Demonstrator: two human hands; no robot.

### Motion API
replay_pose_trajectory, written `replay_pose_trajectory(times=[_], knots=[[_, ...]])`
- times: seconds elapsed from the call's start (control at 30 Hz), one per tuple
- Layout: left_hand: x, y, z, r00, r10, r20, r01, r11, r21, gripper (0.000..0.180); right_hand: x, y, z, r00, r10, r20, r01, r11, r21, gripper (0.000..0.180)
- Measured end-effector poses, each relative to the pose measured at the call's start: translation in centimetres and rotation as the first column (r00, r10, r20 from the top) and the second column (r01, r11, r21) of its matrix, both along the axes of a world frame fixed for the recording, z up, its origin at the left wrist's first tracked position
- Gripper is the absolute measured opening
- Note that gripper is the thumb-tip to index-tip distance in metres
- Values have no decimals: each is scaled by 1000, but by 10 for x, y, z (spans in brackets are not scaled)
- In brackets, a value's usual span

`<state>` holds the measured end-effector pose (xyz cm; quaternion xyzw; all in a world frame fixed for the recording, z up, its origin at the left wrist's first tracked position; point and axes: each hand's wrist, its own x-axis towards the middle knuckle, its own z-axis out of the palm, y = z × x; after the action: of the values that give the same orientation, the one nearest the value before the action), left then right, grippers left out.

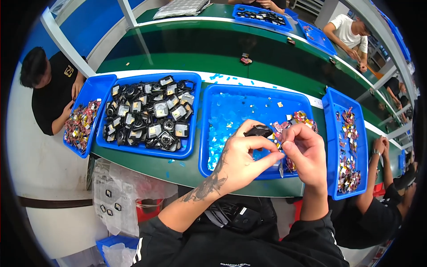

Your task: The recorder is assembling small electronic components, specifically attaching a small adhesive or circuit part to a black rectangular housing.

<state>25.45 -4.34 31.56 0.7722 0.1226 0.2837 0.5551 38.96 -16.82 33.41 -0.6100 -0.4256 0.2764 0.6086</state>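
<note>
Over the middle blue tray [205, 133] both hands meet, fingertips close together. My left hand [242, 153] is closed around a black watch case [259, 130], which sticks out above the fingers. Its thumb and forefinger are bent toward the right hand. My right hand [307, 153] makes a pinch with thumb and forefinger; whatever sits between them is too small or hidden to name. A thin silvery piece [281, 169] shows just below the fingertips, and I cannot tell whether a hand holds it. Small reddish and yellow parts [302, 118] lie in the tray behind the right hand, with bluish film scraps [218, 138] at its left.
A blue tray [195, 111] heaped with black watch cases stands left. Trays of small colourful parts are at far left [84, 153] and right [329, 133]. A green conveyor belt [178, 49] runs behind. Co-workers sit left, right and across. Plastic bags [122, 178] hang below.
</note>
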Motion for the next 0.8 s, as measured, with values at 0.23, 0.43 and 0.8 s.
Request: replay_pose_trajectory(times=[0.23,0.43,0.8], knots=[[-7,5,-16,1000,-24,-17,19,961,-275,14,-5,12,-1,993,48,108,-44,998,-45,9],[-11,5,-17,991,129,-26,-131,972,-193,11,-18,24,-2,711,-106,695,97,994,52,13],[-17,20,-24,992,-124,21,113,804,-584,14,-13,13,-20,904,-67,422,125,986,-110,29]])
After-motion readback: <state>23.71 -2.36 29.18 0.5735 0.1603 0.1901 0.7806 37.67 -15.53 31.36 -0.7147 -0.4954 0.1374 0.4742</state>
